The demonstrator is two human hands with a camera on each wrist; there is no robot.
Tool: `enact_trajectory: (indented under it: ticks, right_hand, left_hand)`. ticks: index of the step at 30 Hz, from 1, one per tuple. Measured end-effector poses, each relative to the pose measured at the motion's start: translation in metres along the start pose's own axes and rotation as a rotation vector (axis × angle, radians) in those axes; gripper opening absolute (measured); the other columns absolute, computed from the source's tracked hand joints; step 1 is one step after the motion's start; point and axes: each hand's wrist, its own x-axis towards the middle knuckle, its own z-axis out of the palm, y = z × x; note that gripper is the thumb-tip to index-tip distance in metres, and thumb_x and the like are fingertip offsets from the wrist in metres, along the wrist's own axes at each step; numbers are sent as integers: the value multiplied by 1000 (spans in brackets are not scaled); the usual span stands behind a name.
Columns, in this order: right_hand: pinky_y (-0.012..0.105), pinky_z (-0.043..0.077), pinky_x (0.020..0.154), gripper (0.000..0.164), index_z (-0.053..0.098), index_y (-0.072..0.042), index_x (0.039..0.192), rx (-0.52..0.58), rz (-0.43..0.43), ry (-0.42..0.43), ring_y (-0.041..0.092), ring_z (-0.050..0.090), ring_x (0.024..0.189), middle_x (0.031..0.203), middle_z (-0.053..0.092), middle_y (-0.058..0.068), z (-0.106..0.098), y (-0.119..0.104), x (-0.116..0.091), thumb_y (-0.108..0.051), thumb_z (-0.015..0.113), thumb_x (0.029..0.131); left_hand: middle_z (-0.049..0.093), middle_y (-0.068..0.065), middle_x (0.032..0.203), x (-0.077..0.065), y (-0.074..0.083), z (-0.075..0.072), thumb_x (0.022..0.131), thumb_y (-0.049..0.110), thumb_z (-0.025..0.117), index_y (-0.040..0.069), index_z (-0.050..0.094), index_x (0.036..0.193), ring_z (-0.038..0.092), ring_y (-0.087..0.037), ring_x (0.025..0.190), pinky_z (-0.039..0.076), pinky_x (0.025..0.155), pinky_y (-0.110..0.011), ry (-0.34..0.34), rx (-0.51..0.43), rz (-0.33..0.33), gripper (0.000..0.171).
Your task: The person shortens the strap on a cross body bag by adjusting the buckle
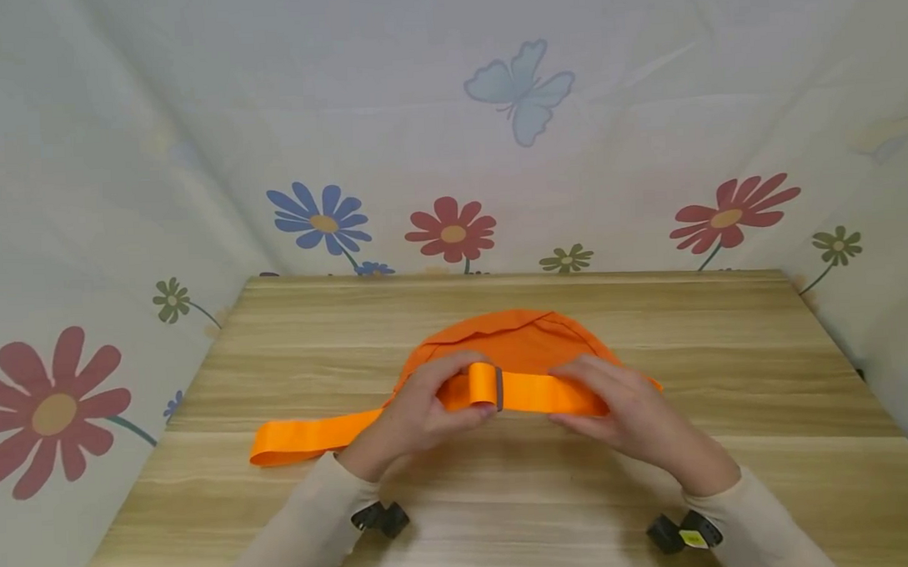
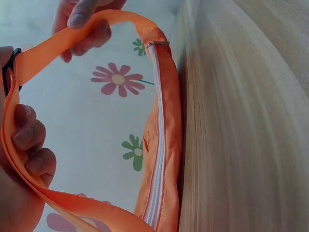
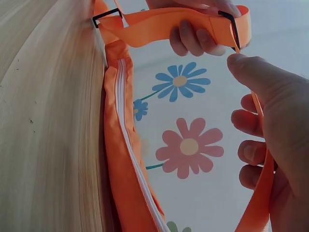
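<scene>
An orange waist bag lies on the table with its rounded side away from me. Its white zipper runs along the near edge in the left wrist view. My left hand grips the orange strap beside a dark slider buckle, where the webbing folds into a small loop. To the right of the buckle, my right hand holds the same strap between thumb and fingers. A second black buckle joins strap to bag in the right wrist view. The strap's underside is partly hidden by the fingers.
A long loop of strap trails leftward over the wood-grain table. Behind and at both sides hangs a pale cloth printed with flowers and a butterfly. Small black devices sit at both wrists.
</scene>
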Motion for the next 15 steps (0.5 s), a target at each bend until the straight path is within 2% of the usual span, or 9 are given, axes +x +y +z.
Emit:
enact_trajectory:
  ticks: [3,8,15]
  right_hand:
    - [22,58,84,45,72,-10,124,0,-24,19,13,67,88,109,74,-1,0,0,0,-50,67,104]
    - [20,56,79,43,72,-8,122,34,-41,18,11,64,86,108,73,0,3,-2,3,-46,68,105]
    - [17,55,79,46,71,-7,122,66,-23,8,9,63,86,107,72,-1,9,-5,6,-50,63,106]
  left_hand:
    - [69,0,115,-1,-1,-1,92,17,84,18,67,128,62,-17,108,56,97,-34,0,4,-1,40]
    - [68,-2,121,-2,-2,-1,93,17,83,15,62,134,62,-16,110,57,100,-32,-28,10,5,46]
    - [68,-7,126,-2,-3,-1,97,26,83,10,53,142,69,-18,108,60,100,-30,-63,-57,-4,56]
